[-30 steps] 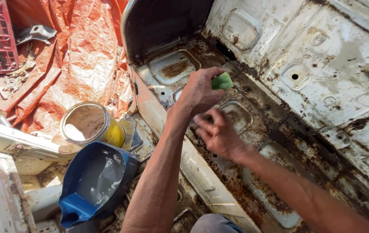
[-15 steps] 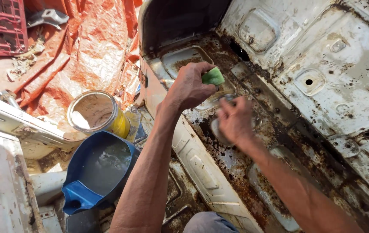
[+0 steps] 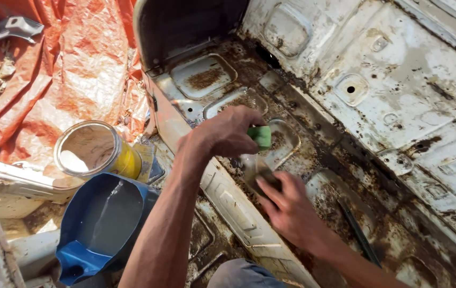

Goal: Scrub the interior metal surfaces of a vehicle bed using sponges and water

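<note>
My left hand (image 3: 227,133) is closed around a green cap-like piece (image 3: 262,136). A small clear bottle (image 3: 253,166) seems to hang from that piece. My right hand (image 3: 287,207) sits just below and grips the bottle's lower end with its fingertips. Both hands hover over a rusty white metal floor panel (image 3: 398,101) with stamped recesses, close to its raised sill (image 3: 238,213). The bottle's contents cannot be made out.
An open yellow tin can (image 3: 92,150) stands left of the sill, with a blue plastic jug (image 3: 102,226) holding cloudy liquid in front of it. An orange tarp (image 3: 73,69) covers the ground at the back left. A dark strip (image 3: 358,232) lies on the panel at right.
Both hands stay together on the green piece and have drifted lower and nearer to me in the view. The right hand now sits under the left instead of beside it.
</note>
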